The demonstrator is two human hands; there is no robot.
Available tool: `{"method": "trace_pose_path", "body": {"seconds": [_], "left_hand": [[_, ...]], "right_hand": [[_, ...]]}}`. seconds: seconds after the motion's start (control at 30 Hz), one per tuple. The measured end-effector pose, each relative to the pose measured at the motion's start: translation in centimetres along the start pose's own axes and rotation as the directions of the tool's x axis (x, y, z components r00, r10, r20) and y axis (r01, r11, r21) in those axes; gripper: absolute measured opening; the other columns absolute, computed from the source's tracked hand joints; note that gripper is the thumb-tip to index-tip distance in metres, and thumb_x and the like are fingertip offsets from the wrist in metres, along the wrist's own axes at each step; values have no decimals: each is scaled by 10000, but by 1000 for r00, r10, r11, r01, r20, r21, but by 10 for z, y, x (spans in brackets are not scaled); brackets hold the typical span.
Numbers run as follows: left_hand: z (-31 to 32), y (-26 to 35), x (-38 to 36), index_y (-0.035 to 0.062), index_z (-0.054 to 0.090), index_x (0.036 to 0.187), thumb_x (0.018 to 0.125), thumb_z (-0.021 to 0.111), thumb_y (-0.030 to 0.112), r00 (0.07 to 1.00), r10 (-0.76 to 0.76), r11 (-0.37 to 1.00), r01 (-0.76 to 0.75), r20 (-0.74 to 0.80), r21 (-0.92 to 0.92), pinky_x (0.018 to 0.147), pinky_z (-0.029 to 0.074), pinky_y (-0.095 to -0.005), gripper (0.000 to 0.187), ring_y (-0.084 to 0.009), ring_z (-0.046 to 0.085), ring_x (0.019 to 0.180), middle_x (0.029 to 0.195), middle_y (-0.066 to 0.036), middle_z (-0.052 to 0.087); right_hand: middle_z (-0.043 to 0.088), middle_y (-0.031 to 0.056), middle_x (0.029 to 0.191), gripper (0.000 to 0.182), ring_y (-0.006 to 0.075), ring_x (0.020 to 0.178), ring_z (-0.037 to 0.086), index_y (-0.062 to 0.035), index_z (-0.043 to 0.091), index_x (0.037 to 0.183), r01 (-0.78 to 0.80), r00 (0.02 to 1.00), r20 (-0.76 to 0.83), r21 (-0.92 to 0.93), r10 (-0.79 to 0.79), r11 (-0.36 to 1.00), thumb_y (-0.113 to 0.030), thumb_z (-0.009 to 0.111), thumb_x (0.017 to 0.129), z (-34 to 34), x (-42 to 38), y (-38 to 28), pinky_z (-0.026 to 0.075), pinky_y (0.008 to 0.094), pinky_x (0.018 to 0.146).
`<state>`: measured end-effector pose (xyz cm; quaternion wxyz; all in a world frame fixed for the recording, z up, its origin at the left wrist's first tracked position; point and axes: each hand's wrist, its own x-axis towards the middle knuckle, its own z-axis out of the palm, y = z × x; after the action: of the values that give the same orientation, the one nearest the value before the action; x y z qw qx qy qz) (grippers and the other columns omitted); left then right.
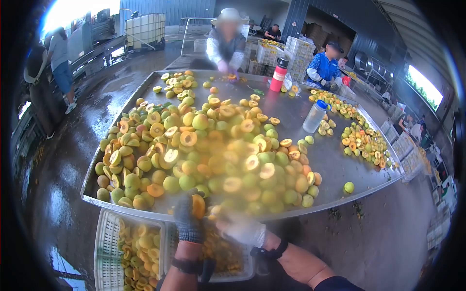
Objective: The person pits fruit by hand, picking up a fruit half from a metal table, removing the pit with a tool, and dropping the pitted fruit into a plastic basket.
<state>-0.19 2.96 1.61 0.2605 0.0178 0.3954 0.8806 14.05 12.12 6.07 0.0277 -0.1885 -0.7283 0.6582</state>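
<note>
Fruit halves piled on wet steel table (335,160), my gloved hands at its near edge.

My left hand (188,220) in dark glove is closed around an orange fruit half (198,206); my right hand (242,229) in pale glove is blurred, just beside it, can't tell its grip. Big heap of green and orange fruit (204,155) sits right beyond both hands. White crates (109,247) with cut halves sit under the table edge below my wrists. Clear bottle with blue cap (314,116) and red bottle (278,77) stand farther back. A person in a hat (225,43) and one in blue (324,68) work the far side. Wet concrete floor, shed, stacked crates behind.
</note>
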Motion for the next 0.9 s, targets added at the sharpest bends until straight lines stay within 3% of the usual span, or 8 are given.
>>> {"method": "trace_pose_path", "body": {"seconds": [0.3, 0.33, 0.37, 0.43, 0.53, 0.7, 0.77, 0.9], "left_hand": [[-15, -17, 21, -1, 654, 1233, 1028, 540, 215, 998, -43, 999, 45, 53, -26, 876, 552, -355, 319, -220, 649, 1030, 1132, -124, 681], [-32, -25, 21, 3, 652, 1242, 1029, 540, 195, 997, -56, 998, 56, 50, -6, 889, 546, -352, 308, -213, 645, 1049, 1140, -117, 680], [-62, -34, 4, 17, 642, 1226, 978, 571, 139, 998, 28, 958, -44, 59, 285, 893, 542, -353, 286, -230, 646, 1037, 1127, -110, 677], [-58, -28, 18, 33, 624, 1225, 929, 594, 67, 940, 221, 688, -339, 259, 641, 915, 529, -355, 299, -248, 644, 1043, 1136, -100, 669], [-20, 6, -2, 18, 606, 1332, 1043, 499, 94, 789, 298, 224, -604, 537, 765, 1001, 503, -353, 317, -220, 624, 1157, 1278, -105, 658], [-41, -33, 34, 42, 619, 1207, 791, 749, 86, 890, 345, 768, -451, 299, 455, 908, 527, -403, 438, -321, 653, 1005, 1080, -150, 665], [-42, -25, 26, 27, 617, 1208, 907, 632, 218, 966, 144, 941, -201, 214, 273, 895, 558, -417, 356, -307, 678, 982, 1081, -154, 677], [-7, 19, -1, 4, 618, 1205, 1077, 467, 412, 984, -115, 992, 106, 136, 76, 866, 606, -436, 453, -291, 718, 940, 1084, -160, 696]], "right_hand": [[647, 7, 960, 363, 128, 784, 640, -97, 538, 1382, 225, 973, -3, -238, -232, 945, -216, 599, 1045, -2, -3, -1, 541, 314, 726], [642, 4, 950, 355, 122, 780, 637, -93, 541, 1376, 160, 987, 18, -129, -159, 979, -225, 591, 1050, -8, 2, 1, 531, 304, 704], [638, 1, 940, 349, 115, 775, 634, -88, 545, 1370, 55, 997, 50, 10, -56, 998, -234, 583, 1055, -4, -2, 13, 521, 294, 683], [610, -2, 967, 372, 68, 748, 602, -74, 536, 1389, 37, 998, 49, 60, -40, 998, -265, 566, 1070, -4, -1, 2, 488, 238, 641], [600, -15, 967, 352, 60, 737, 587, -85, 536, 1395, 23, 997, 69, 205, -38, 978, -246, 544, 1082, -3, -7, -5, 480, 229, 650], [591, -39, 916, 348, 47, 742, 553, -85, 542, 1397, 142, 989, 26, 135, -147, 981, -245, 523, 1088, -6, -4, -3, 464, 225, 664], [575, -41, 904, 325, 46, 723, 534, -88, 544, 1387, 50, 998, 30, 335, -64, 941, -209, 510, 1088, -1, -11, -3, 447, 216, 646], [547, -46, 941, 265, 48, 706, 514, -91, 555, 1323, -55, 984, 175, 239, 12, 970, -148, 495, 1071, -7, -16, -12, 421, 206, 603]]}}
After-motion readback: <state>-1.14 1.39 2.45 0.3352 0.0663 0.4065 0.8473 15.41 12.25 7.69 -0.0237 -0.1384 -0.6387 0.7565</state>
